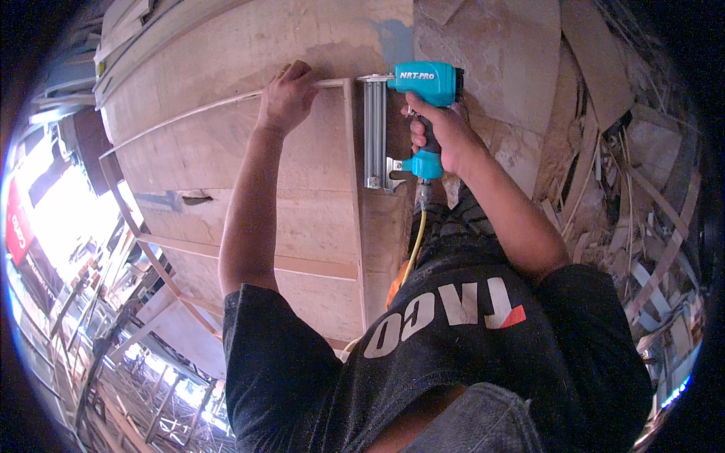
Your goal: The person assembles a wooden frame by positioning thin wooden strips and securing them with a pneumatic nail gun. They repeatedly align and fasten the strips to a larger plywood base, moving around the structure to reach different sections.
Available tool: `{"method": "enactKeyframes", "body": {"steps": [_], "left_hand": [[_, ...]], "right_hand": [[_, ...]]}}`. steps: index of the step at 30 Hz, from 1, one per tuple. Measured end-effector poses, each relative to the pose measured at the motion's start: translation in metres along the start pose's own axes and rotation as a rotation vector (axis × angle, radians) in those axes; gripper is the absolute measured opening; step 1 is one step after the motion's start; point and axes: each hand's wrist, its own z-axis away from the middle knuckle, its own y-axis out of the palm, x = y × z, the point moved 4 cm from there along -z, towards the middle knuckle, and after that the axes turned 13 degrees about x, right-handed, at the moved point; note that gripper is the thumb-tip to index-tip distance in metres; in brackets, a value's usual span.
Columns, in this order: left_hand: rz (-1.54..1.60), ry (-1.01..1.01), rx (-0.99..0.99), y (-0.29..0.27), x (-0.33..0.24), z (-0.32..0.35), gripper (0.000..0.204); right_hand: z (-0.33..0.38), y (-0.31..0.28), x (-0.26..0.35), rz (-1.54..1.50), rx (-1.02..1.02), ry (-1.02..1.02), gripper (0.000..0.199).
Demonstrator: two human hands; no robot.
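Note:
A teal pneumatic nail gun (pixel 424 92) is in my right hand (pixel 453 140), the fingers curled round its dark handle near the trigger. Its long grey magazine (pixel 375 132) lies on the left side of the tool, and the nose is close to the far right corner of a thin wooden frame (pixel 355 181), with a small gap visible. My left hand (pixel 287 100) is closed over the far strip of that frame, a little left of the corner. What its fingertips press on is partly hidden.
The frame lies on a large plywood surface (pixel 249 45). A yellow air hose (pixel 414 249) runs from the nail gun's handle toward my body. Wood scraps (pixel 604 196) litter the right side. More strips and offcuts (pixel 83 377) are at the lower left, beside a bright opening.

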Motion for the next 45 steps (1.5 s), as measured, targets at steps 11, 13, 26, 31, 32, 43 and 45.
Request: {"method": "enactKeyframes", "body": {"steps": [11, 13, 26, 31, 32, 43, 45], "left_hand": [[0.043, 0.010, -0.014, -0.001, 0.000, -0.003, 0.022], [0.042, 0.019, -0.024, -0.001, 0.001, -0.002, 0.023], [0.046, -0.024, 0.005, -0.001, 0.002, -0.002, 0.028], [0.044, -0.015, -0.003, -0.001, 0.003, -0.002, 0.026], [0.051, -0.007, -0.005, -0.001, 0.003, -0.002, 0.026], [0.040, 0.006, -0.019, -0.004, -0.006, -0.007, 0.024], [0.022, -0.015, -0.013, -0.006, -0.006, -0.009, 0.023]], "right_hand": [[0.003, 0.002, 0.003, 0.010, -0.004, -0.003, 0.041], [0.002, -0.001, 0.002, 0.021, -0.014, 0.000, 0.039], [0.005, 0.001, 0.003, 0.003, 0.022, 0.002, 0.039], [0.006, 0.005, 0.004, -0.008, 0.011, -0.014, 0.037], [0.007, 0.006, 0.004, -0.006, 0.001, -0.018, 0.037], [0.009, 0.000, 0.004, -0.015, -0.008, 0.019, 0.037], [0.006, -0.001, 0.004, -0.036, -0.002, 0.018, 0.037]]}}
